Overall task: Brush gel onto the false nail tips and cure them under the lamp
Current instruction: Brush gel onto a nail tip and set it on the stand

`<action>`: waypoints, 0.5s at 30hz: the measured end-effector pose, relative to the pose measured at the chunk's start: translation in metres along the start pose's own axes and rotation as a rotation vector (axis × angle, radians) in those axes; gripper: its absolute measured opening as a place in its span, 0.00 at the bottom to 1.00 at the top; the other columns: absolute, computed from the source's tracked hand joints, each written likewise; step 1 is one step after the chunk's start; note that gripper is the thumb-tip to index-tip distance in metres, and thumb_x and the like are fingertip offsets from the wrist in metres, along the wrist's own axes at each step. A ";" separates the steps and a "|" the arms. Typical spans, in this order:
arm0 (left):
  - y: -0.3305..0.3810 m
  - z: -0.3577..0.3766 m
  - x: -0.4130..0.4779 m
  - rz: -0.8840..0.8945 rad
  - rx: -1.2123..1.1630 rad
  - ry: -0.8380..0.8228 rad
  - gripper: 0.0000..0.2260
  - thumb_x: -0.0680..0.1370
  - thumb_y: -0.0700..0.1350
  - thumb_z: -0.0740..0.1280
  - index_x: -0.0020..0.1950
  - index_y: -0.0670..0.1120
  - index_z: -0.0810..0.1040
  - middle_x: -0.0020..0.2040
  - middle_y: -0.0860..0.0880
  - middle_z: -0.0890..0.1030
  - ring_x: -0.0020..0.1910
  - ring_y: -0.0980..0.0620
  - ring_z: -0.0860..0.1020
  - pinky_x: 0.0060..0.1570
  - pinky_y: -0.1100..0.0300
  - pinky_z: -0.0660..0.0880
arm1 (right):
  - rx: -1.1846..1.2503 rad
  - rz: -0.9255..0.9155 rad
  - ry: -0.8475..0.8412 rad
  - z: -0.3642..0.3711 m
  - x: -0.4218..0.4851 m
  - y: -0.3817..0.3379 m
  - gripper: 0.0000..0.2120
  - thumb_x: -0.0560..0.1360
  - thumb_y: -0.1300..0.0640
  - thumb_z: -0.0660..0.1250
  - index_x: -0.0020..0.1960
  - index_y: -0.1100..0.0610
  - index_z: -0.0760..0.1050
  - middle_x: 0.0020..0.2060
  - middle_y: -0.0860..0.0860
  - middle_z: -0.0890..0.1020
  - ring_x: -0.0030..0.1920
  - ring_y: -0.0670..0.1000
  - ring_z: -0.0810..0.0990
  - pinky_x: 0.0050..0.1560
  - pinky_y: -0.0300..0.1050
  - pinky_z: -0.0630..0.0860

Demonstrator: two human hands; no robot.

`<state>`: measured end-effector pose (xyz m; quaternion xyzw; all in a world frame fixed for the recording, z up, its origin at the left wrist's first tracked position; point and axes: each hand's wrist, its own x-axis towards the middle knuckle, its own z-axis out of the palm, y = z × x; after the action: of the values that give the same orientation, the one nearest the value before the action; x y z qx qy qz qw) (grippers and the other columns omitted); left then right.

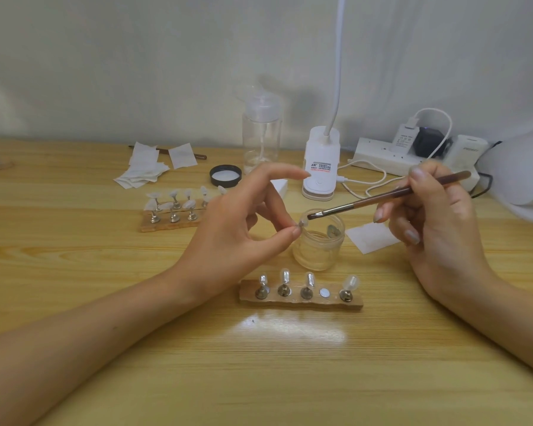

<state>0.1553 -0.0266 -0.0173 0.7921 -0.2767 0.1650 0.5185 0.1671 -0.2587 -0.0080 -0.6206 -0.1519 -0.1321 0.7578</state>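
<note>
My left hand (240,229) pinches a small metal peg with a clear false nail tip (302,223) between thumb and finger, above the rim of an open glass gel jar (319,247). My right hand (437,229) grips a brown brush (388,195) like a pen, its bristle end touching the held tip. In front, a wooden holder strip (300,299) carries several tips on pegs and one bare magnet spot. A second strip (173,212) with more tips stands behind my left hand. The white gooseneck lamp (320,167) stands at the back centre.
A clear pump bottle (261,139) and the jar's black lid (226,175) are behind the jar. White wipes (148,169) lie back left, one wipe (371,238) right of the jar. A power strip (413,155) with plugs and cables sits back right.
</note>
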 end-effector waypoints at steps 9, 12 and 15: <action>0.000 0.000 0.000 -0.025 -0.024 -0.021 0.23 0.75 0.39 0.72 0.68 0.53 0.73 0.38 0.56 0.80 0.41 0.55 0.80 0.35 0.48 0.69 | -0.104 -0.005 -0.001 0.000 -0.001 0.001 0.12 0.83 0.56 0.57 0.41 0.55 0.68 0.29 0.54 0.81 0.21 0.46 0.63 0.24 0.35 0.61; -0.001 0.000 0.000 -0.024 -0.024 -0.028 0.23 0.75 0.40 0.72 0.69 0.52 0.73 0.38 0.55 0.80 0.42 0.55 0.80 0.34 0.49 0.70 | -0.033 -0.037 0.007 0.001 -0.002 -0.001 0.13 0.83 0.56 0.57 0.39 0.52 0.71 0.29 0.53 0.81 0.21 0.46 0.63 0.24 0.35 0.63; -0.001 0.001 0.001 -0.035 -0.043 -0.038 0.24 0.75 0.40 0.72 0.70 0.53 0.72 0.38 0.55 0.80 0.42 0.54 0.81 0.33 0.56 0.71 | -0.009 -0.067 -0.036 0.003 -0.003 -0.003 0.13 0.82 0.56 0.57 0.40 0.51 0.71 0.29 0.52 0.82 0.21 0.46 0.63 0.24 0.35 0.62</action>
<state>0.1562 -0.0273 -0.0179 0.7884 -0.2762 0.1351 0.5328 0.1628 -0.2566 -0.0057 -0.6208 -0.1855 -0.1468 0.7474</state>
